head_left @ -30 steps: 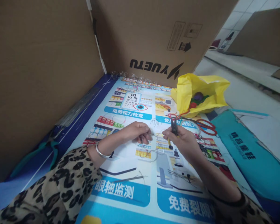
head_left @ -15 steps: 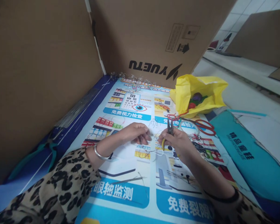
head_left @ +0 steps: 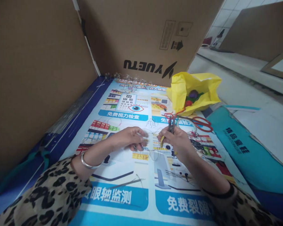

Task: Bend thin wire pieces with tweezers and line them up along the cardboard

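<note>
Fine wire (head_left: pixel 152 151), looped: between the two hands, just over the printed sheet (head_left: pixel 103 216); one piece or several, cannot tell. Left hand (head_left: pixel 135 138): grip pinching the wire, fingers curled, silver bangle (head_left: pixel 87 163) at the wrist. Right hand (head_left: pixel 178 140): grip closed around pliers (head_left: pixel 171 125), yellow handles, dark jaws pointing away from the person; contact of these fingertips with the wire, cannot tell. Nearer the person: loose wire lengths (head_left: pixel 128 183), lying on the sheet. Beyond and right of the right hand: red cord (head_left: pixel 168 115); scissors (head_left: pixel 204 124), red handles; dark tangle (head_left: pixel 198 145). Behind these: yellow bag (head_left: pixel 178 92), mouth open, purple item (head_left: pixel 193 94) and red item (head_left: pixel 188 103) within. Right edge of sheet: teal packet (head_left: pixel 240 138), dark lettering. Left: straight wires (head_left: pixel 70 110), bundled; second pliers (head_left: pixel 41 153), teal handles. Far edge: bent wires (head_left: pixel 132 80), heaped at the foot of a cardboard panel (head_left: pixel 136 34), marked YUETU, upside down
</note>
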Motion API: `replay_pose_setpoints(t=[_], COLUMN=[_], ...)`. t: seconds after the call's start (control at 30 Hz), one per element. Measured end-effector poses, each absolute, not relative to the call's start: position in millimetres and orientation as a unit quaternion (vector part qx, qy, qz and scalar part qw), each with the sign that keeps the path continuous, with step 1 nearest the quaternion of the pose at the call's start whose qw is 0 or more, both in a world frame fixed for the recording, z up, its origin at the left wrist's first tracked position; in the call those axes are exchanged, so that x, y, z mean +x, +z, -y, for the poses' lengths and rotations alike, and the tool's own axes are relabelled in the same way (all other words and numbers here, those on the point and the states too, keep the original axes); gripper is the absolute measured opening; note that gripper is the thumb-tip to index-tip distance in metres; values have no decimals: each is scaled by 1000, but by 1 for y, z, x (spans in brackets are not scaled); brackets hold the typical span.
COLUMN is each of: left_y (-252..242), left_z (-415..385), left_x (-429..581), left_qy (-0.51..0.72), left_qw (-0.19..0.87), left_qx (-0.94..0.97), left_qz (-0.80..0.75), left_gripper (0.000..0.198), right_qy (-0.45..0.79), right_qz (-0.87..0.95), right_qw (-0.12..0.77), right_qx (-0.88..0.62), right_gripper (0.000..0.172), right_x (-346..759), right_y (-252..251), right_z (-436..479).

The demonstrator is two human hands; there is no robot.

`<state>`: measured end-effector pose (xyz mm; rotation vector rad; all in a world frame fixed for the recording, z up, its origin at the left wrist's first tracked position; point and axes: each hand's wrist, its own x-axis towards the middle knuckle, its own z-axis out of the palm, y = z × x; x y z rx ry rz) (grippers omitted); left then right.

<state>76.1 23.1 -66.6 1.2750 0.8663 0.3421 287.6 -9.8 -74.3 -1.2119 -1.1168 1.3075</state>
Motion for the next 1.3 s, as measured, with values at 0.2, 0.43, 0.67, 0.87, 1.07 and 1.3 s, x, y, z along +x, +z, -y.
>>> replay_pose_setpoints(t=[0.2,0.43,0.67,0.87,1.07,1.3], left_y=[-65,-70,-58,-58,-64,-55], left_z=[-18,-19,-15,-14,-15,-10], left_x=[81,83,88,88,88,91], left_qy=[151,142,155,174,192,201], left_qw=[683,672,657,656,657,636], left_qx=[576,575,559,560,570,576], left_qz=[-423,-444,-481,-475,-454,-473], left_gripper=[25,24,20,18,23,23], right_qy=[532,525,535,533,555,558], right_qz=[454,452,451,461,461,473], right_qw=[518,536,524,512,497,477], right_qx=[-492,-483,-485,-491,-482,-487], right_gripper=[17,17,17,16,15,16], right_x=[288,288,288,288,286,287], right_y=[-75,-75,-76,-76,-76,-77], right_z=[11,12,12,13,13,13])
